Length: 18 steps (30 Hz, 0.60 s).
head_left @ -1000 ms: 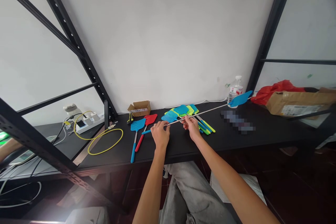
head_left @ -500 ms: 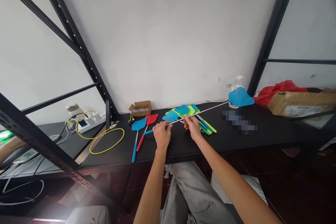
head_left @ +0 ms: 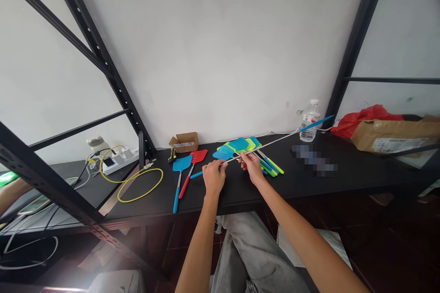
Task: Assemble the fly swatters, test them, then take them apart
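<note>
Stretched out long, a blue fly swatter (head_left: 275, 139) slants across both my hands, its head edge-on at the upper right. My left hand (head_left: 214, 176) is closed around it close to the blue handle, which pokes out to the left. Farther along, my right hand (head_left: 250, 166) pinches the thin metal rod. Behind my hands lies a pile of blue and yellow-green fly swatters (head_left: 239, 143), handles pointing to the lower right. Left of my left hand, a short blue fly swatter (head_left: 182, 163) and a red fly swatter (head_left: 198, 156) lie side by side.
On the black table (head_left: 151, 208) are a small open cardboard box (head_left: 185, 142), a yellow cable (head_left: 140, 186) and a power strip (head_left: 120, 161). A water bottle (head_left: 310, 123) stands by the wall. Another person's arm (head_left: 13, 192) shows at far left. Black shelf posts (head_left: 106, 68) flank the table.
The held swatter has turned about its rod: its head showed its broad face before and is now edge-on. My left hand has shifted slightly right.
</note>
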Each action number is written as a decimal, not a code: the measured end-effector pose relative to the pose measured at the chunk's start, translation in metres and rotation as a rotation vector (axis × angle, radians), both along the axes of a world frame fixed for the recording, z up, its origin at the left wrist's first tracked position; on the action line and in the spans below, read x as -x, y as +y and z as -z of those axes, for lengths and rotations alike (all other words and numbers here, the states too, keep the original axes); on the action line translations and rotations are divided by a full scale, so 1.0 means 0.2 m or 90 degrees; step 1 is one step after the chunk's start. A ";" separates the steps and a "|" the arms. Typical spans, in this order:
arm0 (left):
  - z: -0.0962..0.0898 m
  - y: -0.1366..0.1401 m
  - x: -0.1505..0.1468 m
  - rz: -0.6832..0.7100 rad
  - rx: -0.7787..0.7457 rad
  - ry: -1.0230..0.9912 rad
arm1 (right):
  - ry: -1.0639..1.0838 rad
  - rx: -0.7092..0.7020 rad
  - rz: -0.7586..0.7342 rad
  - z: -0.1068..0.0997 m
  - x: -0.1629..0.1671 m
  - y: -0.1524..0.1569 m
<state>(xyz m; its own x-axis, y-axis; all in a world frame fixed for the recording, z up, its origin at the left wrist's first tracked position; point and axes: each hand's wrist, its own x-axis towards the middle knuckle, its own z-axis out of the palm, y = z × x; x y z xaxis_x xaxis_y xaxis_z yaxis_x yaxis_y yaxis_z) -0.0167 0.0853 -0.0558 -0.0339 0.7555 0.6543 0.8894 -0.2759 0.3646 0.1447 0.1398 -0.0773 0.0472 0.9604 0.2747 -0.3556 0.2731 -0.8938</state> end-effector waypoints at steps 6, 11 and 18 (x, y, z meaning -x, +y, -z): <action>0.00 0.00 0.00 0.017 -0.001 -0.016 | -0.007 -0.003 0.001 0.00 0.00 0.00; 0.00 0.00 0.00 0.019 0.002 -0.022 | 0.000 -0.001 -0.001 0.00 0.00 0.00; 0.00 0.00 0.00 0.021 0.006 -0.013 | -0.001 -0.003 0.013 0.01 0.01 0.01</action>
<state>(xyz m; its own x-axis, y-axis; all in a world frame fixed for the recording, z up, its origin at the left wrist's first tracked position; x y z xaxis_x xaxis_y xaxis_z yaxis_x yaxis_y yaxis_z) -0.0173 0.0851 -0.0557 -0.0213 0.7626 0.6465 0.8722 -0.3020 0.3849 0.1435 0.1409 -0.0789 0.0662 0.9580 0.2791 -0.3491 0.2842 -0.8929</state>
